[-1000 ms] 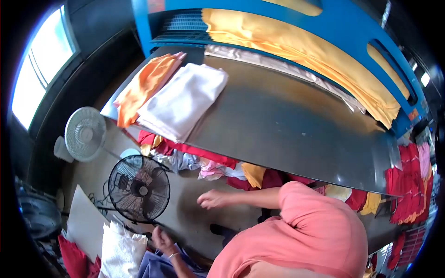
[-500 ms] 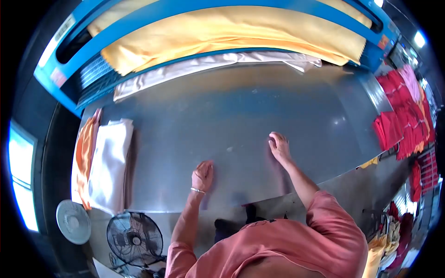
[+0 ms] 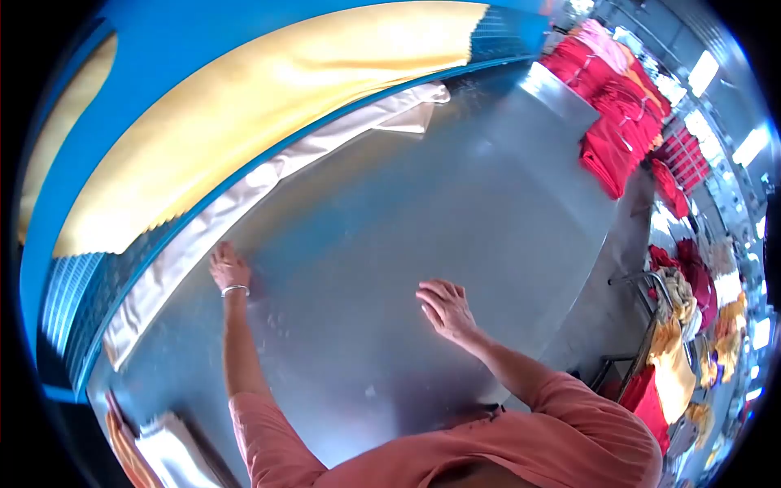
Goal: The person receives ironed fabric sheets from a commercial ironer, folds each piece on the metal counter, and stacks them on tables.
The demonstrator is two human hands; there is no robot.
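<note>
My left hand (image 3: 229,267), with a bangle at the wrist, reaches to the near edge of a long pale cloth (image 3: 244,198) along the back of the metal table (image 3: 366,325). Its fingers are stretched and it grips nothing. My right hand (image 3: 446,307) hovers over the middle of the table, fingers apart and slightly bent, holding nothing. Behind the pale cloth, a wide yellow cloth (image 3: 268,98) lies in the blue machine (image 3: 154,41).
A folded white cloth (image 3: 175,451) and an orange cloth (image 3: 130,447) lie at the lower left. Red bundles (image 3: 610,138) are stacked at the table's far right end. Beyond the right edge stands a metal-framed rack (image 3: 639,325) with cloths.
The view has swung to the right. My left hand has moved forward to the pale cloth. From beside the table a second ago, both hands have come over it.
</note>
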